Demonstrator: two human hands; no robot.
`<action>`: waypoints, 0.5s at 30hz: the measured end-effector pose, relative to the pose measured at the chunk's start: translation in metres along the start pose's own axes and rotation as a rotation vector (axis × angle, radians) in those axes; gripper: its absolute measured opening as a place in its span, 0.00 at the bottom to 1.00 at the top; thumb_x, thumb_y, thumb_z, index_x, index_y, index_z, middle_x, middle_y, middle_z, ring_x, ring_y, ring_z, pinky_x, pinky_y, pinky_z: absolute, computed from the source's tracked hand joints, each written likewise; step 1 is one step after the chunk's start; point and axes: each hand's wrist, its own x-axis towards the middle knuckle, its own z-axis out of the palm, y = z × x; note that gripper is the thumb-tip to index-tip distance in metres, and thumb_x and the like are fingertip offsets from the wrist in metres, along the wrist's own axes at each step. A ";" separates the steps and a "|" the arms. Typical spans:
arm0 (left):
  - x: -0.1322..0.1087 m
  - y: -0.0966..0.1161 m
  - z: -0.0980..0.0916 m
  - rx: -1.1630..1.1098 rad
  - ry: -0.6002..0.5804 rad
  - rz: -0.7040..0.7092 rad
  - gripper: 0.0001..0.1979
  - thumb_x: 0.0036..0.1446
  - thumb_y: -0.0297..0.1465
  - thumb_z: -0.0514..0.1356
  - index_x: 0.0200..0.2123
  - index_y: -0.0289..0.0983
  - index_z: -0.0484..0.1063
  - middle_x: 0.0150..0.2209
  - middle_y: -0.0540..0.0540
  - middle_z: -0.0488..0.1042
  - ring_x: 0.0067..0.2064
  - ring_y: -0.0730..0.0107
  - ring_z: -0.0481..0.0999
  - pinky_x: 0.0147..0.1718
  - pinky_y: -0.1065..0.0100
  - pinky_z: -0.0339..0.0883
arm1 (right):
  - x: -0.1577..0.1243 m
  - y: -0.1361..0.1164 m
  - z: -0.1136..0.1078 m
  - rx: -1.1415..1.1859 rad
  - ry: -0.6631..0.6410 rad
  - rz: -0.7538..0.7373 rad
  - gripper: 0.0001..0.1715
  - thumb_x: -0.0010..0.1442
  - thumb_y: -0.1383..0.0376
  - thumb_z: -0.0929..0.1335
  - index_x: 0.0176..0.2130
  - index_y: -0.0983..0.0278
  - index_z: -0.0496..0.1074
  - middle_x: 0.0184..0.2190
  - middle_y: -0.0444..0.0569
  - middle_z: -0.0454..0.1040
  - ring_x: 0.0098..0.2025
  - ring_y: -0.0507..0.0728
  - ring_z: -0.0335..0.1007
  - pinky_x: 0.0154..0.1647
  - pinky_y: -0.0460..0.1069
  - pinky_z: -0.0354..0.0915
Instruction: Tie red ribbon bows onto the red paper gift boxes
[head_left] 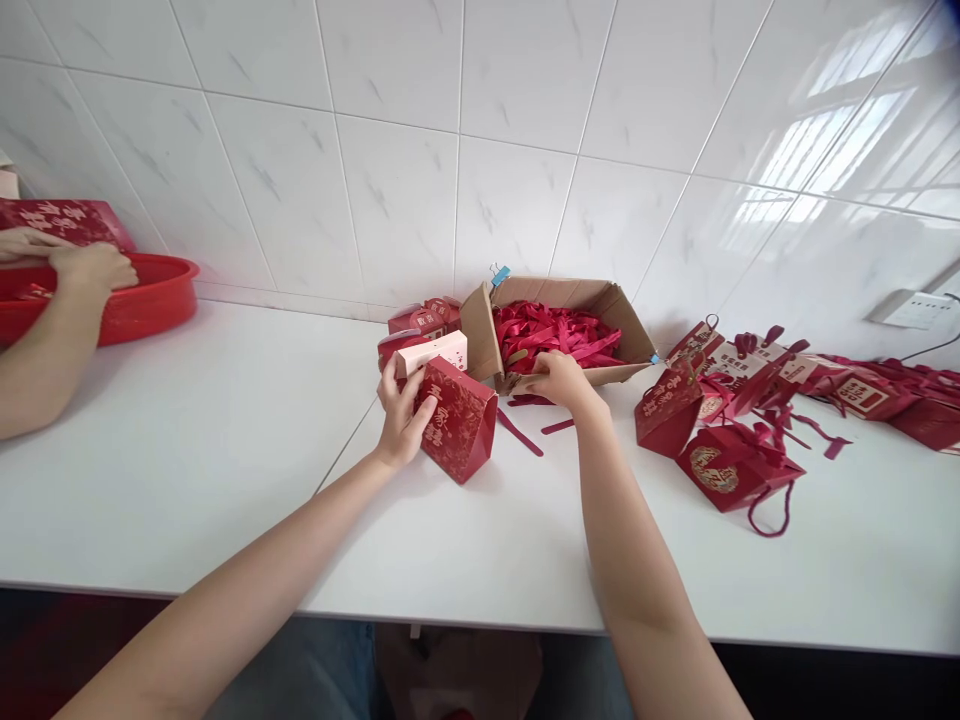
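Observation:
My left hand (403, 412) is closed around a red gift box (459, 420) with gold lettering, held tilted at the table. Its pale pink top part (433, 352) shows behind my fingers. At the near rim of a cardboard box (630, 335) full of red ribbons (559, 332), my right hand (559, 382) has its fingers bent down and together. Whatever those fingertips pinch, if anything, is hidden. A few loose ribbon strips (520, 432) lie on the white table just below the cardboard box.
More red boxes (425, 318) stand behind my left hand. Several red gift boxes with ribbons and cord handles (739, 465) crowd the right side. At far left, another person's hands (94, 268) work over a red plastic basin (161, 300). A tiled wall (397, 200) bounds the back.

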 end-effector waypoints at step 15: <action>0.000 0.005 0.001 -0.040 0.026 -0.012 0.28 0.60 0.51 0.49 0.59 0.44 0.62 0.65 0.43 0.43 0.69 0.52 0.39 0.67 0.53 0.35 | -0.016 -0.052 0.039 -0.242 -0.213 -0.051 0.18 0.65 0.64 0.59 0.48 0.65 0.72 0.45 0.62 0.76 0.49 0.67 0.69 0.45 0.58 0.61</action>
